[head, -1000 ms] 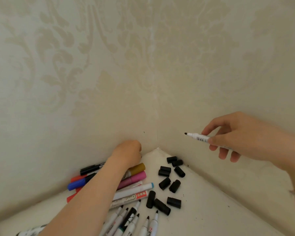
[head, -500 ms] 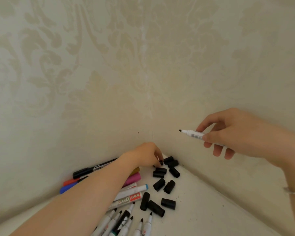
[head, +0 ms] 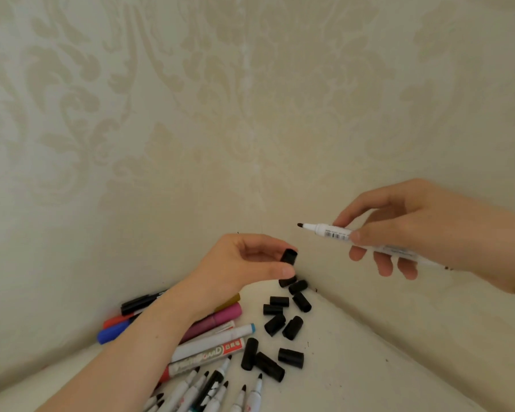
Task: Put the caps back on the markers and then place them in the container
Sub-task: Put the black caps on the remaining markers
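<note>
I am pinching one black cap (head: 289,257) between the thumb and fingers of my left hand (head: 244,263), holding it up above the worktop's far corner, its open end turned toward the marker. My right hand (head: 414,230) is gripping an uncapped white marker (head: 333,232) by its barrel, bare tip pointing left at the cap, the two near each other but not yet touching. As I judge it, the job is barely starting: no container is showing anywhere, and a bunch of uncapped white markers (head: 220,391) is lying at the near edge of the worktop (head: 354,367), tips bare. A scatter of loose black caps (head: 283,325) is waiting in the far corner by the wall. To the left, under my forearm, capped coloured pens (head: 220,318) are lying in a pile, pink, blue, red and black among them. One fat white marker (head: 205,356) is showing part of a word that I am reading as "BOARD", with a red label whose characters are too small to make out. The held marker is carrying a barcode sticker I cannot read.
</note>
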Available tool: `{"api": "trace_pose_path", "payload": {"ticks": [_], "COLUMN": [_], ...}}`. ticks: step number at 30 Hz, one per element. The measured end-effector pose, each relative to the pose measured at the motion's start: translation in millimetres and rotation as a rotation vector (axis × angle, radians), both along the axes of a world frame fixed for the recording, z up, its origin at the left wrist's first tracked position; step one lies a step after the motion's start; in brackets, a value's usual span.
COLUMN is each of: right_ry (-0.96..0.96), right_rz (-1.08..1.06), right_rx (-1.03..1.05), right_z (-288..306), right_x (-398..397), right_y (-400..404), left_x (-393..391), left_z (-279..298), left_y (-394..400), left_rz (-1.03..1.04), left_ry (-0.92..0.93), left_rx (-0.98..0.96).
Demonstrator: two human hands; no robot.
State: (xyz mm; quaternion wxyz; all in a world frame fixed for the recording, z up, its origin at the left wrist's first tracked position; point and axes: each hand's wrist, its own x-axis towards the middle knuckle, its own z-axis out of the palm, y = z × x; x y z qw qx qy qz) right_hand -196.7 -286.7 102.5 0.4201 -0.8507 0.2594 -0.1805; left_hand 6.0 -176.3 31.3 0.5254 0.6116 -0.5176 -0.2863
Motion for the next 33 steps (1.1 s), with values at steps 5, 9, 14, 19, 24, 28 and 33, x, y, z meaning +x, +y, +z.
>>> {"api": "trace_pose_path", "payload": {"ticks": [5, 9, 14, 19, 24, 28, 33], "right_ry": [0.034, 0.048, 0.074, 0.096, 0.023, -0.019, -0.069], "right_rz": [0.153, 0.130, 0.091, 0.095, 0.121, 0.159, 0.152], "right_rx": [0.001, -0.033, -0.045, -0.054, -0.010, -0.001, -0.031], "right_z": [7.1, 6.1, 2.4, 0.0, 2.7, 0.3, -3.3], "right_x": [-1.7, 1.4, 6.7, 11.2, 8.8, 15.3, 23.4], "right_y": [10.1, 11.2, 12.1, 15.3, 15.7, 20.5, 24.0], "left_x": [-2.3, -3.2, -8.4, -13.6, -10.7, -12.6, -21.3], "left_z": [14.0, 16.6, 19.4, 23.8, 26.9, 26.9, 27.3], "left_y": [10.4, 12.4, 10.9, 9.8, 9.3, 10.7, 5.5], "left_rz": [0.062, 0.049, 0.061, 0.030, -0.101, -0.231, -0.122], "left_ry": [-0.001, 0.028, -0.070, -0.294, -0.117, 0.126, 0.188], "left_rx": [-0.124, -0.118, -0.088, -0.058, -0.055, -0.013, -0.074]}}
